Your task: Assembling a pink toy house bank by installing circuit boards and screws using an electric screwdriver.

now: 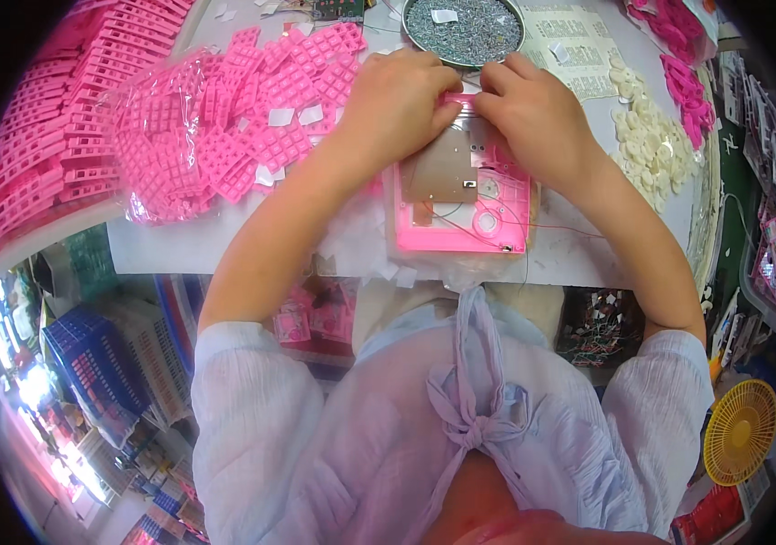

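- Head view: pink plastic casing (424,243) lies on the white desk (252,250), close to the person's body, its open inside facing up.
- Left hand (397,98): over the casing's far-left corner, fingers bent, tips meeting the far edge.
- Right hand (538,113): opposite it at the far-right part of the same edge, fingers curled inward. Both hands near each other, a narrow gap between.
- Whether either hand's fingers are clamped on the edge or merely pressing there: cannot tell; the tips are partly hidden.
- Inside the casing: flat grey-brown plate (438,173) over the left and middle; round ring (488,221) toward the near right; thin wires (533,225) looping across, one running out past the right side.
- Left of the casing: heap of pink keypad-like grids (306,73), part of it in a clear plastic bag (165,136); white paper slips (281,116) scattered on top.
- Far left: stacked pink plastic frames (52,118) in long rows.
- Beyond the hands: round dish (447,61) full of small metallic pieces (479,36), a paper slip on them; printed sheet (578,36) to its right.
- Right side of desk: loose cream-coloured rounded parts (656,145), magenta parts (686,95) beyond.
- Lower right, off the desk: yellow round basket (740,431). Lower left: blue crate (93,350).
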The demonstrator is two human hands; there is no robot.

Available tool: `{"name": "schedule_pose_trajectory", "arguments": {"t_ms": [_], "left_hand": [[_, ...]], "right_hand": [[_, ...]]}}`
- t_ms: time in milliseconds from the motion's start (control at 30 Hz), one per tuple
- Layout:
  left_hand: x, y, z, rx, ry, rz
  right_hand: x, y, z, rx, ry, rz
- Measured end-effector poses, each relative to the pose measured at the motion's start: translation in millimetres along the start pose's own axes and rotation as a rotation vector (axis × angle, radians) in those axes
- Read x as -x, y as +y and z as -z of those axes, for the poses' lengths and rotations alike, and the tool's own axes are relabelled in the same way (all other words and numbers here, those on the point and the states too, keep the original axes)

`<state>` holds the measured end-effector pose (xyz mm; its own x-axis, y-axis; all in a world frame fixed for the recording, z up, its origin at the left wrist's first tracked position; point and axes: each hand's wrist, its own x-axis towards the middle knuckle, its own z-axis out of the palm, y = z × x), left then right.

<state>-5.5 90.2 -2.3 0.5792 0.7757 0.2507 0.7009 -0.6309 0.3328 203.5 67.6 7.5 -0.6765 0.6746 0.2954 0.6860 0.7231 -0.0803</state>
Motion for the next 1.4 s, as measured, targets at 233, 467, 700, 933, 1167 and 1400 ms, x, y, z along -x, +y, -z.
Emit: {"name": "schedule_pose_trajectory", "arguments": {"t_ms": [233,467,700,933,1167,1400], "left_hand": [[-13.9,-6.3,-4.3,0.059,-0.018,-0.114],[-6.1,-2.7,-0.6,-0.319,0.052,-0.331],[5.2,-4.8,4.3,-0.160,0.335,-0.315],[16.9,-7.4,5.5,0.336,0.160,-0.097],[21.6,11.8,8.1,0.215,0.040,0.018],[15.3,18.3,5.3,0.021,0.007,-0.193]], "right_hand": [[-2.6,-1.1,7.9,-0.084,0.070,0.054],[15.8,-18.6,6.0,-0.155,0.115,-0.080],[9.1,-16.5,2.2,-0.141,0.191,-0.101],[0.6,-24.4,15.9,0.018,-0.112,-0.009],[36.4,-54.0,18.7,-0.215,0.018,-0.200],[42.5,-67.6,13.9,-0.215,0.097,-0.305]]}}
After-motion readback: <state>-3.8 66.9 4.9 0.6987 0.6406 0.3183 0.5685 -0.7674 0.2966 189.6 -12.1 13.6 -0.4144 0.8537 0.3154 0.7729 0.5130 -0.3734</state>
